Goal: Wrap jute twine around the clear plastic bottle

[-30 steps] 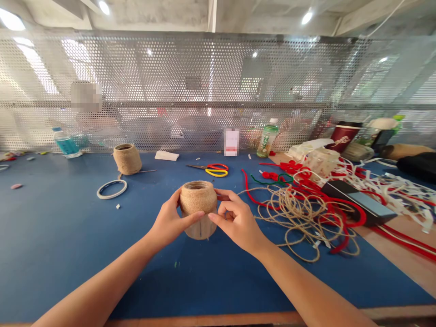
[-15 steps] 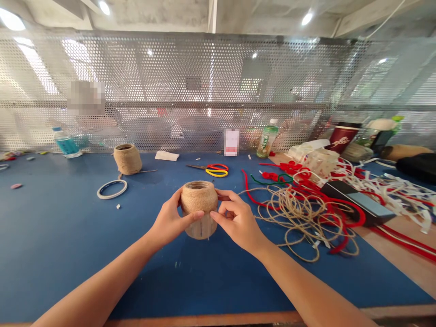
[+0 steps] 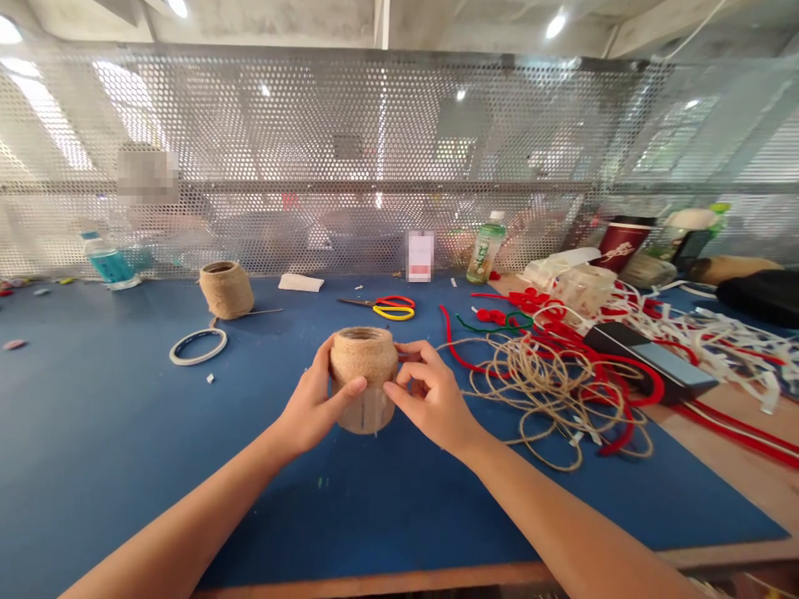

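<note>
Okay, so the twine-wrapped jar (image 3: 363, 366) sits upright, right between both hands, and can't tell if its base is touching the blue work table (image 3: 125, 466). The left hand (image 3: 305, 401) is wrapped around its left side, fingers curled behind and thumb (image 3: 353, 388) pressed across the front. The right hand (image 3: 430, 389) is grasping the other side, with its fingertips (image 3: 405, 353) pinched against the twine near the top (the lower part looks paler and stripy, hard to make out).

Just right of those right fingers is a messy pile of jute twine (image 3: 549, 391) tangled with red cord (image 3: 453, 337). Past the fingertips lie scissors (image 3: 387, 307) with red and yellow handles. Left of the left fingers are a tape ring (image 3: 197, 347) and a second twine-wrapped jar (image 3: 226, 290).
</note>
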Motion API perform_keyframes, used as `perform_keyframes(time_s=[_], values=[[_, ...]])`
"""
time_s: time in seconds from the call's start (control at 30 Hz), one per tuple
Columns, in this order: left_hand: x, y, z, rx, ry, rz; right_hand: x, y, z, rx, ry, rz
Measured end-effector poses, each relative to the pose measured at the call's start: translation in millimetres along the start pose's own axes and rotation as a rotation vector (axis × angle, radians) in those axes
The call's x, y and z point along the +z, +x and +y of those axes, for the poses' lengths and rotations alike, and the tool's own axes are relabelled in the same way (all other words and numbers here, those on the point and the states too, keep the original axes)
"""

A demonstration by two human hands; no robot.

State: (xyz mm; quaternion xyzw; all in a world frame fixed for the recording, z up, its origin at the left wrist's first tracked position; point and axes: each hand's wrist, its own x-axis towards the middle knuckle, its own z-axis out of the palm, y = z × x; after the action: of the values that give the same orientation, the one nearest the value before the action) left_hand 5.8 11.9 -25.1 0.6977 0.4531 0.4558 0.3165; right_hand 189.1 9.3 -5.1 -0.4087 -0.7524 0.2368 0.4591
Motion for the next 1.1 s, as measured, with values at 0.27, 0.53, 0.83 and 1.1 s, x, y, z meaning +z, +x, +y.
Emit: perform_keyframes(time_s=[0.27, 0.53, 0.83, 1.1], values=[[-0.1, -1.4, 2.5, 0.028, 0.227, 0.079, -0.8, 2.0, 1.4, -0.014, -0.006, 0.024], [0.3, -1.6, 1.2, 0.077, 0.255, 0.145, -0.6, 0.6, 3.9, -0.026, -0.008, 0.026], [0.3, -2.4, 3.3, 0.014, 0.280, 0.097, 1.9, -0.9, 2.5, -0.045, -0.029, 0.046], [0.6, -3.0, 9.3, -0.006, 0.296, 0.078, 5.8, -1.8, 2.4, -0.071, -0.050, 0.095]])
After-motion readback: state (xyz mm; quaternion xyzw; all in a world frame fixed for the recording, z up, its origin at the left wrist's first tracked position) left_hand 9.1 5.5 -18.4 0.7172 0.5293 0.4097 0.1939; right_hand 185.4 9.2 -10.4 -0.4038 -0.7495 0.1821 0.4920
